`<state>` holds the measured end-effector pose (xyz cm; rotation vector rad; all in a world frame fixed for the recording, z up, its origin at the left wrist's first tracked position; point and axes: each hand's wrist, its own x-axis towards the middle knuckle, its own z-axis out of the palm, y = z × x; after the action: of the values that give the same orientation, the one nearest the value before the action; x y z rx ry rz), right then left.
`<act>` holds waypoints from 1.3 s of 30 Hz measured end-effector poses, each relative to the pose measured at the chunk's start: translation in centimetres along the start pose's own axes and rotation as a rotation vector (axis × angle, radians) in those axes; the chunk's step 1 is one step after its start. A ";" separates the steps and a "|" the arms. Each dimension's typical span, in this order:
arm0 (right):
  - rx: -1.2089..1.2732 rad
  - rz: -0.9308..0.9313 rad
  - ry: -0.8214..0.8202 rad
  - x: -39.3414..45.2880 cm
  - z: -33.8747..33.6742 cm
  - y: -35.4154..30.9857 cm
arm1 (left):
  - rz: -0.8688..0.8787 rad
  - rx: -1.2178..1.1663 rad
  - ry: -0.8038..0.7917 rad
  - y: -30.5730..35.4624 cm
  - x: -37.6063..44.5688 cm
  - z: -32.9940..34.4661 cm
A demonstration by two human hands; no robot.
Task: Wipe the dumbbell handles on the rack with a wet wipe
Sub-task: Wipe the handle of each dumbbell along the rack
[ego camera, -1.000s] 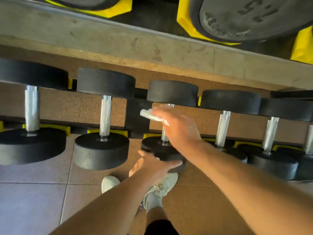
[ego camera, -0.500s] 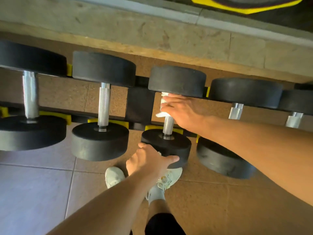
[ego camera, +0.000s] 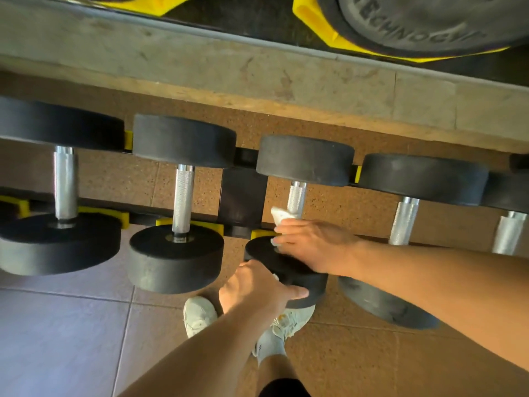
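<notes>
Several black dumbbells with knurled steel handles lie side by side on a low rack [ego camera: 242, 196] with yellow saddles. My right hand [ego camera: 317, 243] holds a white wet wipe [ego camera: 280, 215] wrapped round the near end of the third dumbbell's handle [ego camera: 297, 197]. The upper part of that handle is bare. My left hand [ego camera: 257, 287] grips the near weight head [ego camera: 289, 270] of the same dumbbell from the front, thumb pointing right.
Dumbbells with bare handles [ego camera: 183, 200] [ego camera: 65, 181] lie to the left, and others [ego camera: 403, 222] to the right. An upper shelf [ego camera: 257, 73] with a large dumbbell [ego camera: 429, 21] overhangs the rack. My feet in white shoes [ego camera: 200, 313] stand on the tiled floor below.
My right hand has slid the wipe down the third handle from its far end to its near end. My left hand has stayed on the near weight head.
</notes>
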<state>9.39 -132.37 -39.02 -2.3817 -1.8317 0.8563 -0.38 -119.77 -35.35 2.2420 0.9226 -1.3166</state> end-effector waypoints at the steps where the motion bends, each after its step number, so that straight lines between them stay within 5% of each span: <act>1: 0.010 0.035 0.011 0.4 -0.4 0.6 | 0.001 0.002 -0.005 0.0 0.1 -0.1; 5: -0.103 0.276 0.185 1.8 -0.9 3.0 | -0.007 0.010 -0.024 0.1 0.2 -0.1; 10: 0.087 0.035 -0.006 0.5 0.4 -0.5 | 0.019 -0.009 -0.021 -0.1 0.2 0.0; 15: -0.061 0.304 0.246 1.3 -1.4 2.4 | 0.000 0.004 -0.025 0.1 0.5 0.0; 20: 0.214 0.201 -0.033 -0.2 -0.2 -1.8 | 0.033 -0.003 -0.002 -0.2 0.4 0.4; 23: 0.638 0.496 0.126 -2.1 -0.4 -2.9 | 0.034 -0.001 -0.002 -0.2 0.5 0.4; 27: 1.334 1.423 0.618 -2.5 -0.5 -2.1 | 0.040 -0.010 -0.008 -0.4 0.5 0.4; 29: 1.587 1.688 0.773 -0.4 -1.6 -0.5 | 0.049 -0.022 -0.014 -0.4 0.5 0.5; 31: 1.514 1.636 0.730 2.5 -2.5 0.2 | 0.043 -0.020 -0.010 -0.3 0.5 0.4; 36: 0.682 1.236 0.314 3.6 -1.8 -4.1 | 0.031 -0.012 -0.003 -0.3 0.6 0.5; 39: 0.692 1.134 0.065 1.4 0.0 -5.0 | 0.033 -0.012 -0.003 -0.4 0.6 0.5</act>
<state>5.22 -129.56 -37.89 -2.6624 0.0814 1.1236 -0.75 -119.63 -36.11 2.2359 0.8859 -1.2970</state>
